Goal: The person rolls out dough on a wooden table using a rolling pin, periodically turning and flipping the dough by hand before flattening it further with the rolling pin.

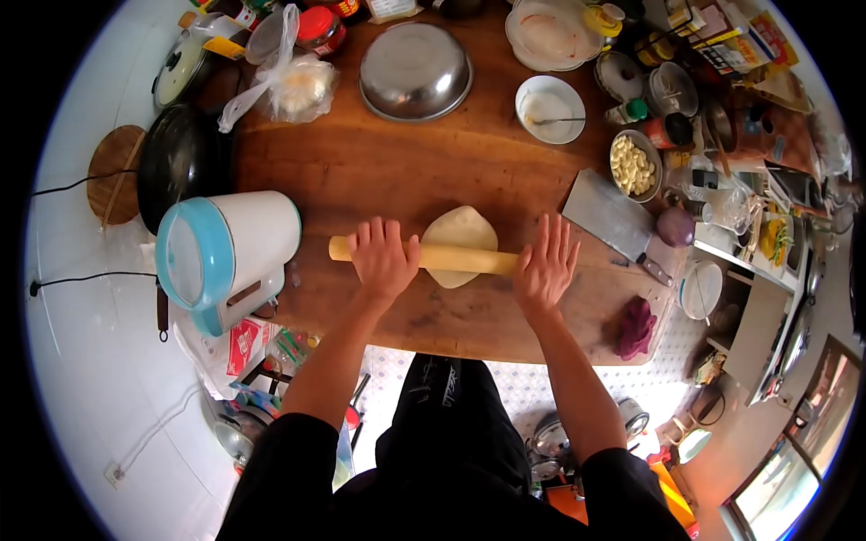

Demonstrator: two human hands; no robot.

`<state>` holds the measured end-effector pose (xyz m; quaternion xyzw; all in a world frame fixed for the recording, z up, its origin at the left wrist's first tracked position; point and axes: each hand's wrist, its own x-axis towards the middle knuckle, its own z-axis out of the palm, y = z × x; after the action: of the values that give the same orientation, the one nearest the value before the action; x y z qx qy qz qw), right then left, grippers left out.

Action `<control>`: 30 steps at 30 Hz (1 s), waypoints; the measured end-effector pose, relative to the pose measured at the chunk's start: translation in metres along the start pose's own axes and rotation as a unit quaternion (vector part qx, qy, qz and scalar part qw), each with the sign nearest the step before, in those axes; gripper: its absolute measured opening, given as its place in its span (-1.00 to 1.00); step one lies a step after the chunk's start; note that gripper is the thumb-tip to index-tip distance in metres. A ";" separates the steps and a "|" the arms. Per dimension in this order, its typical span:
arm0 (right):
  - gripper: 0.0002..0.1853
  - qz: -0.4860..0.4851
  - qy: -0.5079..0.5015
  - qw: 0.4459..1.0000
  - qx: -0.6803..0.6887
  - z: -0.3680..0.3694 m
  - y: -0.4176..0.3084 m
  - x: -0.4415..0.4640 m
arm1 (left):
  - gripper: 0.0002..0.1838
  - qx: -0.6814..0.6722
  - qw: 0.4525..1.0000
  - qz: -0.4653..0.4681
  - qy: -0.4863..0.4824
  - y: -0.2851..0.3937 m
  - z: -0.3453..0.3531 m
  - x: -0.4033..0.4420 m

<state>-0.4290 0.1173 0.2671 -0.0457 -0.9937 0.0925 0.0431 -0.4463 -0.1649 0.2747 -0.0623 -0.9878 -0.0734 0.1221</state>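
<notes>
Rolling pin [465, 259]: pale yellow wood, centre of the frame, lying nearly level from left to right across the dough; both ends reach past it.
Dough [460, 227]: one flat, pale, rounded sheet, mid-frame on the wooden table [361, 167], showing above and below the pin.
Left hand [383, 260]: palm down on the pin near its left end; fingers extended, slightly parted, not wrapped round it.
Right hand [546, 266]: palm down at the pin's right end; open, fingers straight and spread, not closed round the wood.
Cleaver [609, 212]: broad blade, right of centre, handle toward the lower right.
Cloth [636, 327]: maroon, crumpled, lower right of the tabletop.
Onion [675, 227]: purple, right of the cleaver.
Steel bowl [415, 70]: upside down, upper centre.
White bowl [550, 129]: holds a spoon, upper right of centre.
Garlic bowl [635, 166]: pale peeled cloves, just above the cleaver.
Appliance [227, 248]: white and turquoise, left side of frame.
</notes>
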 end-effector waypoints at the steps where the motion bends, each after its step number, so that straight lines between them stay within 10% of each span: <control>1: -0.33 -0.004 0.001 1.000 -0.017 -0.003 -0.003 0.010 | -0.68 -0.006 1.000 -0.001 -0.022 -0.003 0.005 0.014; 20: -0.33 -0.020 0.063 0.998 0.015 0.010 -0.018 0.068 | -0.89 -0.038 0.999 0.000 -0.006 -0.019 0.033 0.047; 27: -0.35 -0.032 -0.008 0.998 0.047 -0.001 -0.002 -0.026 | -0.91 -0.050 0.981 -0.022 0.185 0.015 -0.001 -0.029; 30: -0.36 -0.051 0.033 0.998 0.006 0.006 -0.007 0.032 | -0.92 -0.059 0.995 0.017 0.079 -0.003 0.019 0.016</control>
<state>-0.4619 0.1125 0.2654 0.0018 -0.9922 0.0951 0.0809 -0.4665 -0.1631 0.2598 -0.0805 -0.9678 -0.1337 0.1975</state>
